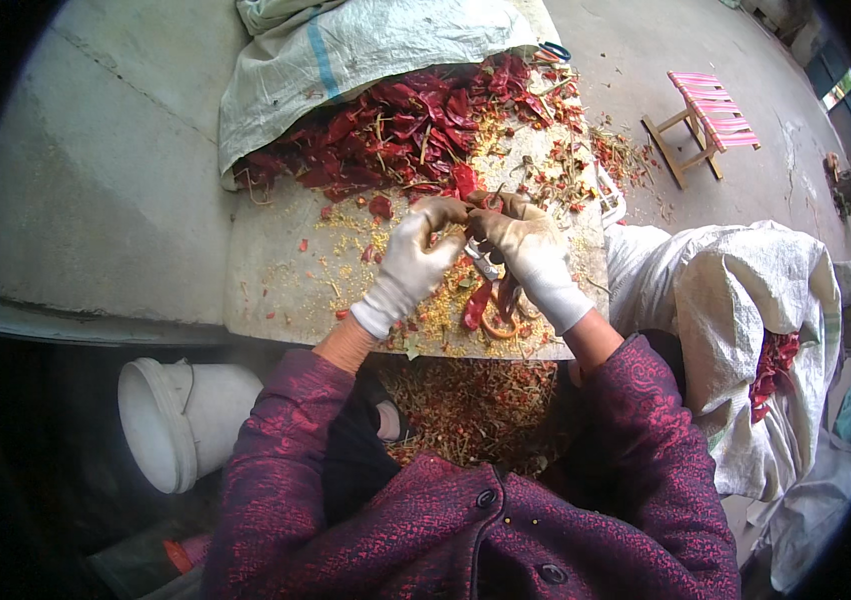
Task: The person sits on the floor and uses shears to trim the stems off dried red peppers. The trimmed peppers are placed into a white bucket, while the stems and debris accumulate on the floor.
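Observation:
Both my hands wear white gloves with soiled brown fingertips, and their fingers meet above the table. My left hand point(416, 255) is closed in a pinch, thumb against fingers, at a dark dried red pepper point(487, 203). Facing it, my right hand point(531, 245) has its fingers curled around the same pepper; the grip is partly hidden. Beneath my right hand show a shiny metal piece point(486, 262), not clear in kind, and red pepper pieces point(478, 305). An orange ring point(499, 326) lies by the table's near edge. Yellow seeds point(346, 270) are scattered around.
A heap of dried red peppers point(386, 130) spills from a white woven sack point(386, 45) on the table. A blue-handled loop point(554, 50) lies at the far right. Below left stands a white bucket point(186, 420). Rightward are another sack point(746, 300) and a pink-striped folding stool point(714, 108).

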`<action>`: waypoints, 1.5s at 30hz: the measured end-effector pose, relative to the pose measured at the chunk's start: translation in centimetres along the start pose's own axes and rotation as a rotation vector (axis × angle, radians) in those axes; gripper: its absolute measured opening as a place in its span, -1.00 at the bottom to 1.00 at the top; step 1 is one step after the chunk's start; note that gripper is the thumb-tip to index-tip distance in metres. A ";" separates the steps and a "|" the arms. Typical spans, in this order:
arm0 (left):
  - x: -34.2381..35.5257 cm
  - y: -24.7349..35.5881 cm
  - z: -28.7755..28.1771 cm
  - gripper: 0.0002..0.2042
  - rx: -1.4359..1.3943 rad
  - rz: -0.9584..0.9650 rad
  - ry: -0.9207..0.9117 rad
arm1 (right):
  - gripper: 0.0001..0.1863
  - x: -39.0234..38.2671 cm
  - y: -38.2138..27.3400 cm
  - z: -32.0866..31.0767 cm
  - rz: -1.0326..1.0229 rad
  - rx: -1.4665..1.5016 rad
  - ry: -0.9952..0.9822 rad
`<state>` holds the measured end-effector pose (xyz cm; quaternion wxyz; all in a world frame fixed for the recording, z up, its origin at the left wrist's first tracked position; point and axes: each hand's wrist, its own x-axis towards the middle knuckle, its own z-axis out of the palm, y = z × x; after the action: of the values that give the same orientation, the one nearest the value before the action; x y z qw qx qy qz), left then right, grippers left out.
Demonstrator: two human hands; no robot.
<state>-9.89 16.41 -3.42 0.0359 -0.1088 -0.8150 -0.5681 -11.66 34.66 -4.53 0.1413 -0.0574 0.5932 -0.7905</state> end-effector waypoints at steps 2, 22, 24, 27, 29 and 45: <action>0.6 0.1 -0.5 -0.68 -0.042 -0.069 0.070 | -0.60 0.2 0.6 0.3 -0.095 -0.133 0.052; 0.9 -1.7 -3.9 -0.55 0.819 -0.306 -0.232 | -0.71 -0.4 -4.1 0.3 -0.059 0.195 -0.007; -0.8 -1.4 -2.0 -0.49 0.926 -0.254 -0.415 | -0.61 -0.7 -4.5 -1.0 -0.099 -0.144 0.091; -3.5 -1.3 2.2 -0.51 0.921 -0.299 -0.683 | -0.61 -0.5 -3.6 -1.7 -0.072 -0.106 0.138; -4.5 -1.7 3.5 -0.60 1.021 -0.208 -0.731 | -0.65 0.5 -2.9 -2.2 -0.109 -0.074 0.090; 4.8 -1.2 0.6 -0.69 -0.020 -0.287 -0.208 | -0.61 0.5 -3.6 -1.8 -0.046 0.215 0.136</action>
<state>-14.75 17.21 -3.85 -0.1312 -0.0500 -0.8159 -0.5609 -13.16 37.08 -1.61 0.0879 -0.0019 0.5117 -0.8547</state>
